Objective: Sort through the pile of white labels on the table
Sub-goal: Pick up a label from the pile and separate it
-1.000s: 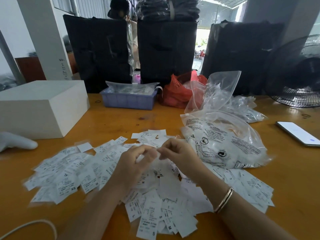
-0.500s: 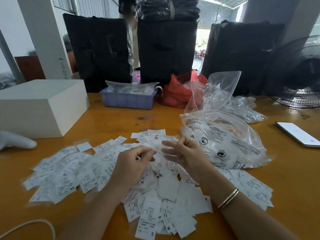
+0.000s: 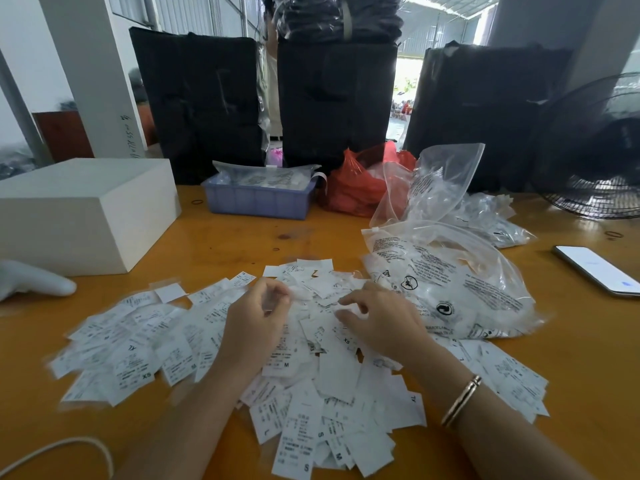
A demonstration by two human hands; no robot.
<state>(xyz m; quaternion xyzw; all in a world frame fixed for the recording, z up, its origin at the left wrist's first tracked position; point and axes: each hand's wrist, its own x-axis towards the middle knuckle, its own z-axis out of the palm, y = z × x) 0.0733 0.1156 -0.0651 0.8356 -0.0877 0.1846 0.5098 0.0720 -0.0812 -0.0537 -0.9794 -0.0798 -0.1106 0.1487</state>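
I keep my left hand (image 3: 256, 323) curled, pinching what looks like one label, while my right hand (image 3: 377, 323) spreads loose fingers over the pile of white labels (image 3: 311, 393) on the bench (image 3: 225, 244); lifting singly avoids doubles.

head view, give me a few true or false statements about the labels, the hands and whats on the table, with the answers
1. The white labels lie in a loose spread on a wooden table. True.
2. The bracelet is on the left wrist. False: it is on the right wrist.
3. The phone lies on the left side of the table. False: it lies on the right side, screen lit.
4. The blue tray sits beyond the labels, left of the red bag. True.
5. The right hand is raised well clear of the pile. False: it is low over the labels, fingers spread.
6. The left hand has its fingers curled. True.
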